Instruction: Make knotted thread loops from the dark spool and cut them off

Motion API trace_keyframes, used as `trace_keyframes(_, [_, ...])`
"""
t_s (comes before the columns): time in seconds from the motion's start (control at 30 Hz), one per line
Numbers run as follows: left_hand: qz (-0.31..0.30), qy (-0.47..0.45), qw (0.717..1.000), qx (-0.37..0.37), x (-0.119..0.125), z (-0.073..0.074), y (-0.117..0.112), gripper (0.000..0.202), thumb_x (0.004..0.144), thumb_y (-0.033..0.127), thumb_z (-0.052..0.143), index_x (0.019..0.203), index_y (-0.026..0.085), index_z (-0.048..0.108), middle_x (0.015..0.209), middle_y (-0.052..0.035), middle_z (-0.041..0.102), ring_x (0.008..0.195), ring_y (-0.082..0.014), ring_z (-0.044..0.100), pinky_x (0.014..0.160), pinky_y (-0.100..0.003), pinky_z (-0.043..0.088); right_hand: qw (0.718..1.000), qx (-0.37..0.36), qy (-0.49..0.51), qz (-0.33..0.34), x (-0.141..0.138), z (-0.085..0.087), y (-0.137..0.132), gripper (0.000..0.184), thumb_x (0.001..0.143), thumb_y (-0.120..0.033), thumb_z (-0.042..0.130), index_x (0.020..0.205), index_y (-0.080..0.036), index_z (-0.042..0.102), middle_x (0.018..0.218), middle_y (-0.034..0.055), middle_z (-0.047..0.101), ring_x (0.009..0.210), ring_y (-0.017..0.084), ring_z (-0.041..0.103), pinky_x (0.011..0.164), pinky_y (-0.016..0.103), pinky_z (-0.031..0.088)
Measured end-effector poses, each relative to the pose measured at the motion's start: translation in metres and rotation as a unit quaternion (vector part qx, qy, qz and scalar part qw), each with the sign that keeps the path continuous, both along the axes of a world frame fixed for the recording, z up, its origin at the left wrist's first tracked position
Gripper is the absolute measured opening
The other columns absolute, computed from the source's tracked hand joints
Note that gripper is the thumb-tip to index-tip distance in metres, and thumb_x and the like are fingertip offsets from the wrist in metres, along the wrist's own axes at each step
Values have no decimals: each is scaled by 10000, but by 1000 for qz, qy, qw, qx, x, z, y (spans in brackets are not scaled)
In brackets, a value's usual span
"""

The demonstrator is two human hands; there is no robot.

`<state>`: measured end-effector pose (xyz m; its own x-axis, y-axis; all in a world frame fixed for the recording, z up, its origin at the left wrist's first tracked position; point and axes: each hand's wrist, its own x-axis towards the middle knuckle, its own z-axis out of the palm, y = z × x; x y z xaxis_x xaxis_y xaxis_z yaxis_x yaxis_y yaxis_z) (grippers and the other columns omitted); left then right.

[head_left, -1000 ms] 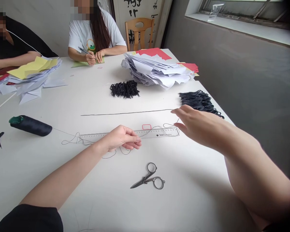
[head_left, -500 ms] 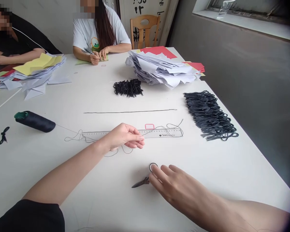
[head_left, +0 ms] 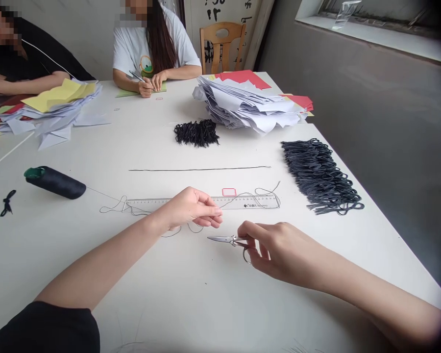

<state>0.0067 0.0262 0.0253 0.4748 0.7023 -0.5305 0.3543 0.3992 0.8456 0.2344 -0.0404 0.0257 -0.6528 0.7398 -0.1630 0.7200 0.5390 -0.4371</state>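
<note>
1. White table (head_left: 59, 255) fills most of the view. A white-and-red paper stack (head_left: 246, 103) stands at its far end, and a white-and-yellow paper stack (head_left: 55, 110) lies at the far left.
2. At the far side, a co-worker's hand (head_left: 145, 88) holds a pen (head_left: 135, 75).
3. A large bundle of dark cord loops (head_left: 318, 176) lies at the right, and a smaller black bundle (head_left: 196, 133) lies near the white-and-red paper stack.
4. A black thread spool (head_left: 54, 182) lies on its side at the left. Its thin thread (head_left: 105, 194) runs to a long ruler (head_left: 202, 202) and makes loose loops over and beside it.
5. The left hand (head_left: 191, 208) is almost closed, and its fingertips pinch the thin thread just below the ruler.
6. The right hand (head_left: 279, 252) is closed on small scissors (head_left: 230, 239), with the blades shut and pointing at the left hand, near it but not touching.
</note>
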Motion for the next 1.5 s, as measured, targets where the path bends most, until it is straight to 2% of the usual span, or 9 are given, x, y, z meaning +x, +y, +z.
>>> trace_keyframes(0.07, [2, -2, 1000, 3, 0, 1, -1, 227, 749, 358, 733, 774, 133, 713, 892, -100, 747, 854, -194, 712, 715, -236, 542, 997, -65, 5, -31, 1, 7, 5, 69, 865, -262, 481, 881, -201, 510, 664, -26, 589, 506, 99, 466, 514, 222, 299])
trace_keyframes(0.2, [0, -7, 1000, 3, 0, 2, -1, 223, 747, 357, 734, 773, 137, 713, 889, -100, 749, 847, -196, 714, 719, -242, 542, 994, -104, -36, -25, 0, 11, 7, 427, 852, -607, 481, 730, -201, 436, 559, -24, 511, 467, 108, 371, 503, 239, 266])
trace_keyframes(0.3, [-4, -10, 1000, 3, 0, 3, -2, 224, 747, 358, 735, 770, 137, 715, 880, -103, 749, 843, -191, 713, 717, -238, 540, 992, -118, -43, -2, -1, 10, 5, 519, 824, -700, 452, 693, -200, 408, 536, -21, 493, 455, 104, 319, 505, 242, 254])
trace_keyframes(0.57, [-12, -21, 1000, -2, 2, 3, -7, 234, 702, 366, 769, 761, 145, 717, 874, -99, 751, 820, -176, 699, 708, -246, 545, 988, -150, -42, 16, -6, 4, 4, 437, 885, -586, 458, 706, -187, 445, 563, -8, 525, 463, 99, 347, 497, 238, 256])
trace_keyframes(0.7, [-14, -24, 1000, -9, 3, 3, -8, 228, 666, 331, 797, 756, 142, 706, 862, -97, 752, 832, -184, 703, 700, -241, 543, 982, -184, -35, 20, -8, 3, 5, 444, 893, -587, 442, 706, -185, 428, 582, -11, 536, 470, 94, 364, 499, 239, 277])
trace_keyframes(1.03, [-16, -15, 1000, -20, 3, 4, -8, 209, 680, 319, 784, 751, 142, 699, 851, -96, 751, 808, -184, 710, 697, -250, 542, 972, -232, 16, 26, -7, 2, 7, 393, 925, -518, 441, 723, -181, 444, 611, -17, 551, 494, 93, 423, 499, 240, 290])
trace_keyframes(1.3, [-16, -12, 1000, -20, 3, 4, -8, 199, 682, 307, 785, 755, 142, 701, 848, -83, 753, 809, -175, 714, 679, -214, 538, 969, -245, 31, 28, -7, 1, 8, 374, 941, -506, 417, 744, -188, 419, 653, -17, 572, 519, 100, 436, 520, 243, 314])
trace_keyframes(1.5, [-21, -16, 1000, -11, 1, 2, -7, 208, 741, 341, 741, 777, 138, 708, 866, -96, 751, 823, -178, 714, 686, -219, 541, 961, -268, 55, 26, -7, 1, 8, 362, 945, -492, 418, 745, -190, 399, 685, -2, 592, 552, 112, 486, 527, 245, 320])
